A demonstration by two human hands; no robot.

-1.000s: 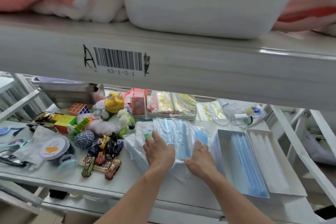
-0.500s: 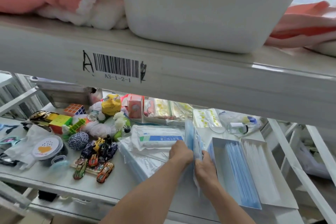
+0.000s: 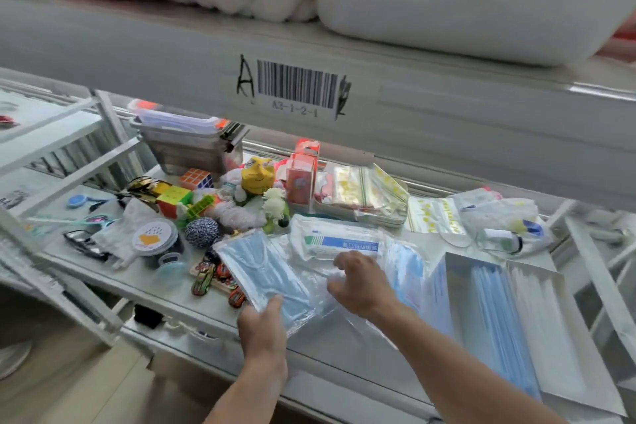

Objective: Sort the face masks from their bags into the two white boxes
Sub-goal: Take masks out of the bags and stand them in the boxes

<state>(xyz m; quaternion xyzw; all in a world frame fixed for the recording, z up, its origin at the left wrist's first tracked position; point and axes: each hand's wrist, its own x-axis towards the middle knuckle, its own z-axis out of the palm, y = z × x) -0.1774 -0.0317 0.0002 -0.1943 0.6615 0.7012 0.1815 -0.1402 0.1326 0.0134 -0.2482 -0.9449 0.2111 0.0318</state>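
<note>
Masks (image 3: 261, 265) sit pinched in the left hand (image 3: 263, 323), the right hand (image 3: 361, 282) just beside pinching the clear bag (image 3: 321, 301).

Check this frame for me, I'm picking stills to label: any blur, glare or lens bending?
Head view, blur: motion smears the rails at left and the small print under the barcode. Head view, distortion: the wide lens bows the upper shelf beam. Head view, light: soft and even, one glint on it at far right. The left hand and its bag of blue masks look sharp.
</note>
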